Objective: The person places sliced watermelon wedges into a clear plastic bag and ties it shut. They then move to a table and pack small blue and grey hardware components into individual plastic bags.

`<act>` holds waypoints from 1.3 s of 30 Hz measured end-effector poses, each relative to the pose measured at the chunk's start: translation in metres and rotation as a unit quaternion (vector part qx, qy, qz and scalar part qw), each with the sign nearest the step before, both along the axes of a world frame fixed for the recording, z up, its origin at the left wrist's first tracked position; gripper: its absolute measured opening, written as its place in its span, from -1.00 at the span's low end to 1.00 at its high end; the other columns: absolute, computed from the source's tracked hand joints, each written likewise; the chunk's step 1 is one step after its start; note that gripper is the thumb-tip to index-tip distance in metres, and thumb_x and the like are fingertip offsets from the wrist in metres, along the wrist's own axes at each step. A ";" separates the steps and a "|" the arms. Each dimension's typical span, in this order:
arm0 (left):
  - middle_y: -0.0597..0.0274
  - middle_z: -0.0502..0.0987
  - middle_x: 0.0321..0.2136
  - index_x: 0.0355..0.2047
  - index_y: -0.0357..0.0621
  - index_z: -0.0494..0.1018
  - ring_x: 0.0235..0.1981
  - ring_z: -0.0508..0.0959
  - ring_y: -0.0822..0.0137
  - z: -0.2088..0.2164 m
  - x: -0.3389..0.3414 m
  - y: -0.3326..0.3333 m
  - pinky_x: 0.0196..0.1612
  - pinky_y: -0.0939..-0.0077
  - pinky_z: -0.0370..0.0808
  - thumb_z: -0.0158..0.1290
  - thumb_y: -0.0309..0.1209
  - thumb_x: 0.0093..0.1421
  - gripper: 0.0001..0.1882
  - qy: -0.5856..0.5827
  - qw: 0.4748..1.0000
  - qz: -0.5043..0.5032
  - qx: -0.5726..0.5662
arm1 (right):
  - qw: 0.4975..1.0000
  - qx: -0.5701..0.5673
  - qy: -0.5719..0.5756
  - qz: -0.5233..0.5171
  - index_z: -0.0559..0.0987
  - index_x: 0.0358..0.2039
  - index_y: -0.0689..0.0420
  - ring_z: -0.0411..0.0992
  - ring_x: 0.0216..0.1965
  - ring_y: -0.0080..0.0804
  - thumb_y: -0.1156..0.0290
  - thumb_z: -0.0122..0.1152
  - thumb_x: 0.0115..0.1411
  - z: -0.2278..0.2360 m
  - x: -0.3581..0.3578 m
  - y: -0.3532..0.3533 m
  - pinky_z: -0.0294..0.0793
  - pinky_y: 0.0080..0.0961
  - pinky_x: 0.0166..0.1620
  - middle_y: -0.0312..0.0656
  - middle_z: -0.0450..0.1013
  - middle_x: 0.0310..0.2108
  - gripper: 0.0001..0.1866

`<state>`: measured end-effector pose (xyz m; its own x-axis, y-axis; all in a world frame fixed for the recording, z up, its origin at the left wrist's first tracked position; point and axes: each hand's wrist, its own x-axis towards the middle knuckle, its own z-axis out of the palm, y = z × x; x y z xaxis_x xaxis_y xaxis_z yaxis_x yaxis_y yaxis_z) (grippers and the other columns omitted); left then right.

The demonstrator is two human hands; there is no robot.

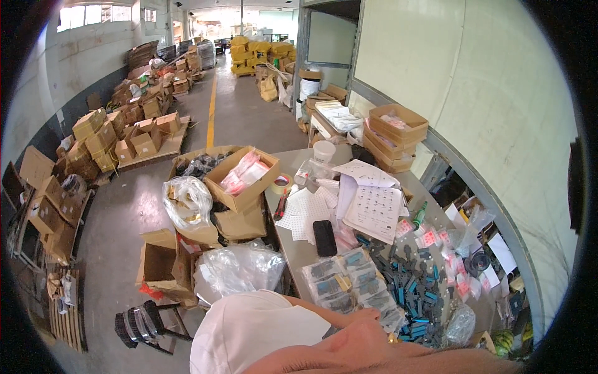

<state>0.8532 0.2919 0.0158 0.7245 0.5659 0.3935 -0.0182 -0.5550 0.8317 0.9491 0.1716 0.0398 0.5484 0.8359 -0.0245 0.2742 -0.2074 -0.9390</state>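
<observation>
Bagged parts (369, 287), blue and dark, sit in clear bags in rows near the table's front edge, left of the loose pile. Step in hand, my read: small-part handling between bags and pile; exact action can't be confirmed. Next move probably calls for a careful fingertip pick: pieces overlap, film looks slippery.

Left to right. Floor: open carton (163, 265), contents in shadow; clear plastic sheeting (240, 268) beside it, hiding whatever is under. White sleeve (240, 327) cut off by the lower edge. Left forearm (314, 308) reaches toward the bags. Left hand (366, 316), as far as I can make out, is at their lower edge; fingers hidden by skin close to the lens, so can't tell if it grips anything. Right hand not visible, so can't tell its state or whether the hands are together or apart.

Table: black phone (324, 238) just above the bags; printed sheets (374, 206) farther back, print too small. Loose parts (414, 296) jumbled right of the bags, lower end partly blocked. Pink-and-white packets (430, 238) beyond, contents unclear. Crumpled clear bag (460, 324) far right; can't tell if filled.
</observation>
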 end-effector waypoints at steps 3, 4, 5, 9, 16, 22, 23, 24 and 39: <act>0.05 0.28 -0.38 -0.31 -0.20 0.23 -0.31 0.33 0.06 0.028 0.002 -0.004 -0.21 0.24 0.26 0.03 -0.42 0.03 -0.75 -0.009 0.997 -0.054 0.062 | 1.000 -0.001 -0.008 -0.009 0.45 -0.26 0.26 0.35 -0.31 -0.03 0.41 0.02 0.10 0.003 0.001 -0.004 0.32 -0.31 -0.24 0.06 0.40 -0.31 -0.77; 0.04 0.30 -0.34 -0.29 -0.21 0.24 -0.27 0.33 0.05 0.033 0.004 -0.011 -0.18 0.22 0.26 0.00 -0.36 0.07 -0.74 0.001 0.996 -0.095 0.000 | 1.000 0.000 -0.010 -0.011 0.45 -0.25 0.26 0.35 -0.30 -0.02 0.41 0.02 0.10 0.004 0.001 -0.004 0.32 -0.31 -0.24 0.06 0.40 -0.31 -0.77; 0.03 0.31 -0.30 -0.26 -0.23 0.25 -0.23 0.33 0.04 0.037 0.007 -0.018 -0.16 0.20 0.25 -0.02 -0.31 0.11 -0.72 0.012 0.989 -0.133 -0.062 | 1.000 0.000 -0.014 -0.010 0.45 -0.25 0.26 0.35 -0.30 -0.02 0.41 0.02 0.10 0.006 0.001 -0.004 0.32 -0.31 -0.24 0.06 0.40 -0.31 -0.77; -0.05 0.32 -0.14 -0.09 -0.29 0.23 -0.11 0.31 0.02 0.035 0.011 -0.031 -0.07 0.19 0.22 -0.20 -0.06 0.23 -0.50 -0.038 0.981 -0.188 0.002 | 1.000 0.005 -0.027 -0.009 0.45 -0.24 0.27 0.35 -0.29 -0.02 0.41 0.02 0.10 0.013 0.000 -0.005 0.33 -0.31 -0.22 0.07 0.40 -0.30 -0.76; -0.12 0.21 0.04 0.07 -0.35 0.14 0.09 0.18 -0.03 0.060 0.014 -0.005 0.08 0.29 0.15 -0.24 0.12 0.16 -0.25 0.212 0.868 -0.388 -0.225 | 0.998 0.004 -0.055 -0.036 0.45 -0.23 0.28 0.36 -0.27 -0.02 0.42 0.02 0.11 0.033 -0.002 -0.017 0.33 -0.32 -0.20 0.08 0.40 -0.28 -0.76; 0.04 0.02 0.20 0.19 -0.09 0.04 0.23 -0.04 0.06 -0.056 0.016 0.006 0.21 0.25 -0.04 0.14 -0.12 -0.02 -0.18 0.103 0.926 -0.360 0.053 | 0.996 0.020 -0.090 -0.008 0.45 -0.22 0.29 0.36 -0.25 -0.01 0.42 0.02 0.12 0.046 -0.005 -0.006 0.34 -0.32 -0.18 0.09 0.40 -0.26 -0.75; 0.08 0.03 0.20 0.20 -0.03 0.03 0.23 -0.04 0.08 -0.043 0.011 0.005 0.21 0.24 -0.06 0.17 -0.21 -0.04 -0.18 0.100 0.924 -0.368 0.016 | 0.995 0.017 -0.096 -0.015 0.45 -0.21 0.29 0.36 -0.25 -0.01 0.42 0.02 0.12 0.047 -0.004 -0.010 0.34 -0.32 -0.17 0.09 0.40 -0.26 -0.75; 0.12 0.06 0.19 0.20 0.02 0.04 0.21 0.00 0.11 -0.030 0.009 0.005 0.20 0.23 -0.03 0.19 -0.27 -0.05 -0.18 0.119 0.919 -0.360 -0.108 | 0.995 0.015 -0.101 -0.022 0.45 -0.21 0.29 0.36 -0.25 -0.01 0.43 0.01 0.12 0.049 -0.002 -0.013 0.34 -0.32 -0.17 0.09 0.40 -0.26 -0.75; 0.35 0.51 -0.27 0.02 0.04 0.27 -0.35 0.52 0.54 0.028 -0.026 0.001 -0.39 0.45 0.52 0.18 -0.24 -0.04 -0.42 0.045 0.674 -0.250 -0.694 | 0.981 0.008 -0.192 -0.036 0.46 -0.18 0.32 0.37 -0.20 -0.01 0.44 0.01 0.14 0.096 -0.008 -0.025 0.35 -0.34 -0.12 0.12 0.41 -0.22 -0.73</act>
<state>0.8273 0.2926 0.0441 0.9468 0.0202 -0.3211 0.1702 0.8154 0.5533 0.9406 0.1470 0.1363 0.5717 0.7937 0.2079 0.5943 -0.2258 -0.7719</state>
